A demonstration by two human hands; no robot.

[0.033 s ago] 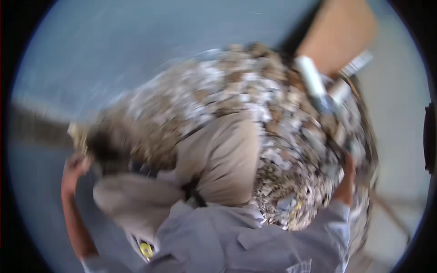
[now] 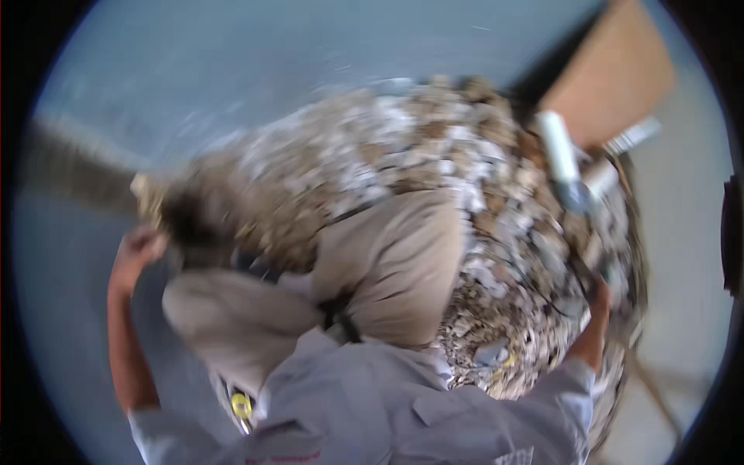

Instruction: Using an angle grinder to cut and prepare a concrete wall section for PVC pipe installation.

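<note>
My left hand (image 2: 142, 245) is at the far left with its fingers curled, just below a pale yellowish piece (image 2: 147, 198) that it seems to touch. Blur hides what those fingers grip. A dark, smeared lump (image 2: 190, 221) lies right of that piece. On the right side, my right hand (image 2: 598, 293) is closed around the lower end of a dark, narrow thing (image 2: 579, 265); its kind is too blurred to tell. Around and beyond my legs spreads a heap of brown and whitish pieces (image 2: 349, 155).
My bent legs in beige trousers (image 2: 387, 263) stand between both hands. At the upper right are a brown panel (image 2: 612, 77), a white cylinder (image 2: 558, 147) and a pale wall (image 2: 697, 232). A yellow ring-shaped thing (image 2: 241, 406) is at lower left. A thin brown stick (image 2: 651, 387) is at lower right.
The whole view has turned slightly, so the heap and panel sit farther right. My left hand appears higher in the picture, along with the pale piece. Both hands keep their closed shape.
</note>
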